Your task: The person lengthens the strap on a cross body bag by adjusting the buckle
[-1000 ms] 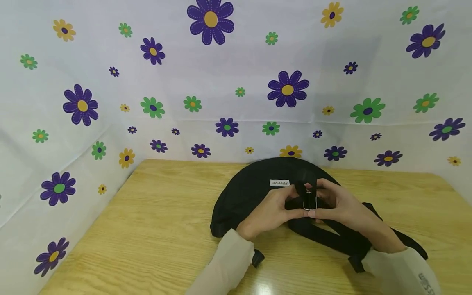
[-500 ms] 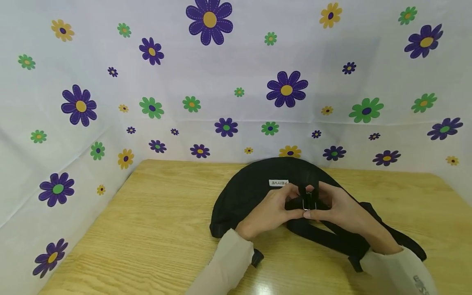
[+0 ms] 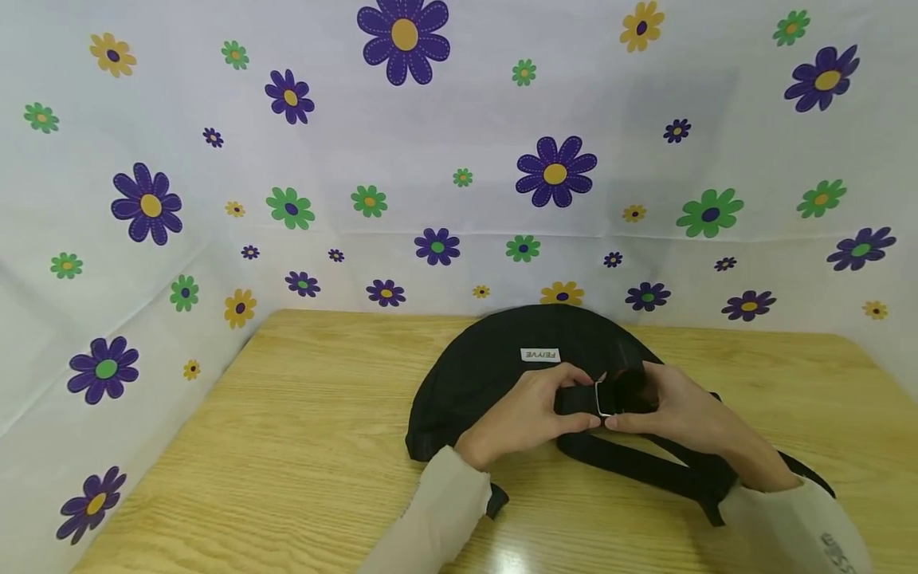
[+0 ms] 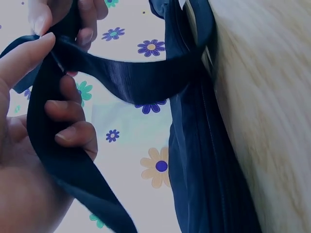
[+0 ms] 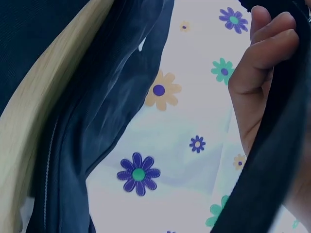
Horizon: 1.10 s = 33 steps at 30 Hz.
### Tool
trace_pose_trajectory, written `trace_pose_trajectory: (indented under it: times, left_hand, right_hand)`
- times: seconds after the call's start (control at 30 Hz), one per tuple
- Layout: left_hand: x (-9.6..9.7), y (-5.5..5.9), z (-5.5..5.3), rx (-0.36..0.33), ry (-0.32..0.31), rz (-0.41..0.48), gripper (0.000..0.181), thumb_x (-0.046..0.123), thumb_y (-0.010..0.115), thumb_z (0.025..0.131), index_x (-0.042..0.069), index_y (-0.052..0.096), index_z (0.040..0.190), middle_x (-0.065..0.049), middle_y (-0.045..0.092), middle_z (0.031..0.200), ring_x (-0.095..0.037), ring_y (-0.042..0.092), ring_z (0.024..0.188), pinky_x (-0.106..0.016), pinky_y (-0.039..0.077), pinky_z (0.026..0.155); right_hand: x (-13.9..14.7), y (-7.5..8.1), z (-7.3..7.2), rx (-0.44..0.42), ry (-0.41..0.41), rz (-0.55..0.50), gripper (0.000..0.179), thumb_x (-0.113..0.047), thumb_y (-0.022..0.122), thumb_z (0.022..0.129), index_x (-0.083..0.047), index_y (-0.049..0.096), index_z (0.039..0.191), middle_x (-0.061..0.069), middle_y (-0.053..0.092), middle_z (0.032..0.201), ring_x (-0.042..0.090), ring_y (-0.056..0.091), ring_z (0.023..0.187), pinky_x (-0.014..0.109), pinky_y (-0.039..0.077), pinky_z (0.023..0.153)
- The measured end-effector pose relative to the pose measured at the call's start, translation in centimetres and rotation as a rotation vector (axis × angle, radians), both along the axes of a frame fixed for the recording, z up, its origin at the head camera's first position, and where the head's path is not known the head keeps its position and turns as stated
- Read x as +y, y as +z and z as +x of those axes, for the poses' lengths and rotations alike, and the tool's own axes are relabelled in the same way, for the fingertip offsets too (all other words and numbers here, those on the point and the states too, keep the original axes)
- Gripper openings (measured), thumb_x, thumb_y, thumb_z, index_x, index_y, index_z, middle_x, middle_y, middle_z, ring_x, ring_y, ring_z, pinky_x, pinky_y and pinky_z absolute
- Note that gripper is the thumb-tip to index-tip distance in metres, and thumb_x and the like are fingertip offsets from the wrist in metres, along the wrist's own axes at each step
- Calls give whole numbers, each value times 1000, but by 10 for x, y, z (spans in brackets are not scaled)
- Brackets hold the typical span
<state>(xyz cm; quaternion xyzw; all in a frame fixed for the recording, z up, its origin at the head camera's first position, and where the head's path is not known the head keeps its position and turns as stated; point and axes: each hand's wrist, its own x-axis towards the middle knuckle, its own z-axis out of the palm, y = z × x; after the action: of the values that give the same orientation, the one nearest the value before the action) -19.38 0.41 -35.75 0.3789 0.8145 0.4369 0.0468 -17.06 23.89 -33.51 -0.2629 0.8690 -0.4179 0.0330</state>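
Note:
A black half-moon bag with a white label lies on the table. In front of it, both hands are raised with its webbing strap between them. My left hand grips the strap just left of a silver metal strap buckle, thumb at the buckle's lower corner. In the left wrist view its fingers curl round the webbing. My right hand pinches the strap at the buckle's right side, where a dark loop stands up. In the right wrist view, webbing crosses in front of this hand.
More strap trails over the table towards the right sleeve. A short strap end lies by the left sleeve. The wooden table backs onto a white flower-print cloth.
My right hand has shifted slightly right, and the strap loop has swung right with it. The buckle has tilted, and the webbing on its left shows flatter. My left hand has hardly moved.

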Motion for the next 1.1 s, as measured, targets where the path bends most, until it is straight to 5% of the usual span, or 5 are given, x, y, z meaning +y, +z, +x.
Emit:
trace_pose_trajectory:
  times: [0.8,1.1]
  left_hand:
    - [-49,-3,-1,-16,34,-46,41,16,81,89,3,68,125,-9,65,130,-17,58,124,-30,45,104]
    - [-70,5,-7,36,25,-43,39,16,82,88,1,69,122,-9,68,125,-23,60,121,-35,46,104]
  right_hand:
    - [50,-21,8,30,65,-5,38,4,74,86,8,58,120,-1,67,99,9,64,85,22,53,71]
    - [68,-25,14,-12,2,20,39,3,73,88,10,56,123,-6,68,95,9,63,80,22,48,66]
